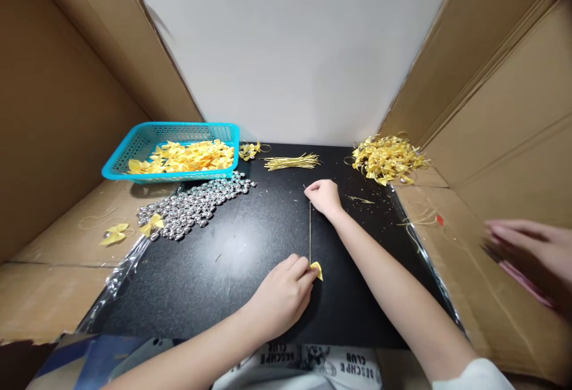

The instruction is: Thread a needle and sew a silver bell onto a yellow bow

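Observation:
My left hand [286, 291] is closed on a small yellow ribbon bow [317, 270] low over the black board, its fingers covering part of the bow. From the bow a thin gold cord [310, 232] runs straight and taut up to my right hand [325, 196]. The fingertips of that hand pinch the cord's far end, and a short tip sticks out past them. Beyond my right hand lies a bundle of cut gold cords [292, 162].
A turquoise basket [172, 176] of yellow bows stands back left, beside many silver beads [196, 205]. Back right is a heap of corded bows [388, 159]. Another person's hand [540, 247] is at the right edge with a pink-handled tool [525, 282]. Cardboard walls flank the board.

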`<state>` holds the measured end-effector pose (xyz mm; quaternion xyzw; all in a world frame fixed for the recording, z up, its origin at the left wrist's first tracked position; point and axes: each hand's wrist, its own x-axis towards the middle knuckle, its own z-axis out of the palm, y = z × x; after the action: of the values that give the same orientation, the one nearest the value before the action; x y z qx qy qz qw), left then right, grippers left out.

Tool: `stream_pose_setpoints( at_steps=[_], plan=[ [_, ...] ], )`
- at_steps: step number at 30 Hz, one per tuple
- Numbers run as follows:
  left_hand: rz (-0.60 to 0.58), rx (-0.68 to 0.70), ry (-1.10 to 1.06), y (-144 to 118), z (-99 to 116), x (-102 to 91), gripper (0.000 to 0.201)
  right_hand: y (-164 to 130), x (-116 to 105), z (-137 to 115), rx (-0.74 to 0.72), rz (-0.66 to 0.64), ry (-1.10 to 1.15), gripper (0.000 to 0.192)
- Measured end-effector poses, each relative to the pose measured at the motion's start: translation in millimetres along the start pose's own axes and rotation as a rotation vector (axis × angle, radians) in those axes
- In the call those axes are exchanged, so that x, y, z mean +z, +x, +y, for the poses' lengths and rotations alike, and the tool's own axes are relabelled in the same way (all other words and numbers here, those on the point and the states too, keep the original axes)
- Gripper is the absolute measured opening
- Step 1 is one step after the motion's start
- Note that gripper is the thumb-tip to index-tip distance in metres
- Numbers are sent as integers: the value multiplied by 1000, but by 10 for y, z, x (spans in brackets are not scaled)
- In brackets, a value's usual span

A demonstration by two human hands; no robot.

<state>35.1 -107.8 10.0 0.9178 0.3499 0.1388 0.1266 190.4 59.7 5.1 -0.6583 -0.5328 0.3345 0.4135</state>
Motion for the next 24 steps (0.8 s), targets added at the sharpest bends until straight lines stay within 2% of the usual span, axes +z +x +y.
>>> stream_pose_setpoints(
  at_steps=[6, 10, 12, 14, 16, 19, 24],
  plan=[
    [-29, 9, -143, 76, -52, -167, 30, -48, 58, -5, -98, -9, -123, 18],
    [-9, 85, -272, 263, -309, -364, 26, 122, -14, 31, -175, -45, -34, 20],
    [84, 52, -293, 388, -551, -404, 20, 280, -63, 9, -258, -73, 191, 24],
    [240, -62, -264, 493, -813, -383, 17, 443, -92, -46, -332, -75, 434, 25],
    [330, -134, -220, 553, -1026, -328, 15, 576, -93, -118, -380, -42, 574, 25],
    [400, -226, -264, 560, -1172, -255, 15, 695, -51, -224, -426, -3, 629, 28],
    [429, -208, -309, 536, -1170, -222, 14, 788, -3, -314, -515, 37, 441, 37]
  ],
)
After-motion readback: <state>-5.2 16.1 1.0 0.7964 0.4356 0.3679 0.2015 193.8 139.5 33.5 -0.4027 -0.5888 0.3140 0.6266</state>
